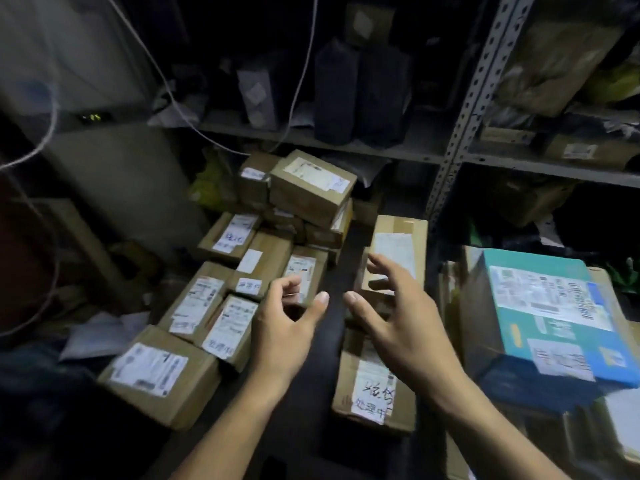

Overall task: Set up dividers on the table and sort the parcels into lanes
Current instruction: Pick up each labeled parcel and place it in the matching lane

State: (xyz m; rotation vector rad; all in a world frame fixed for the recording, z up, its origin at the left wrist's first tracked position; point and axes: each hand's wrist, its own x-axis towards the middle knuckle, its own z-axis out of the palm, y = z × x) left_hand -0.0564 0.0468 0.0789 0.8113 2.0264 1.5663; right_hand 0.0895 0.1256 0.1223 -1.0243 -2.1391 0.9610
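Several brown cardboard parcels with white labels cover a dark table. A dense group lies at the left, with one large box nearest me and a tilted box stacked on top at the back. A row of boxes runs down the middle right, from a far box to a near one with handwriting. My left hand hovers over the dark gap between the groups, fingers loosely curled, holding nothing. My right hand is spread above the middle-right row, also without anything in it.
A blue box sits on a larger carton at the right. Grey metal shelving with dark bags and parcels stands behind and to the right. White cables hang at the upper left. Loose papers lie at the left.
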